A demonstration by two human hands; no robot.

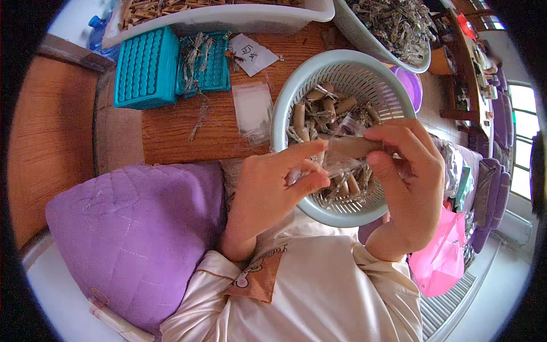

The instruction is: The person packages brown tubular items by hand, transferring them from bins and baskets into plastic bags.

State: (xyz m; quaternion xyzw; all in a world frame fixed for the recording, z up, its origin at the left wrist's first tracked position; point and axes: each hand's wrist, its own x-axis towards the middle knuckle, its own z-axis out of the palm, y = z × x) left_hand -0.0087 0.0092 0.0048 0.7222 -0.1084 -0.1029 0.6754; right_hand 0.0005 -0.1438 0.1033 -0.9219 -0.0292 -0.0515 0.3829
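Above a grey-green slotted basket (pixel 289 85), both hands hold a short brown paper tube (pixel 354 147) with clear plastic film (pixel 336 165) around it. My right hand (pixel 415 171) pinches the tube's right end between thumb and fingers. My left hand (pixel 273 179) is closed, its thumb and fingertips on the film at the tube's left end. Under them the basket contains several similar brown tubes (pixel 299 118) with thin silvery strands at their ends. Beside the basket on the wooden table (pixel 171 128) lies a stack of clear plastic sleeves (pixel 252 108).
Two teal ridged trays (pixel 145 67) stand at the far left, one with a bundle of strands (pixel 198 52). A white tub (pixel 228 21) of brown pieces and a grey tub (pixel 376 45) of silvery strands are behind. A purple cushion (pixel 137 239) is left, a pink bag (pixel 441 256) right.
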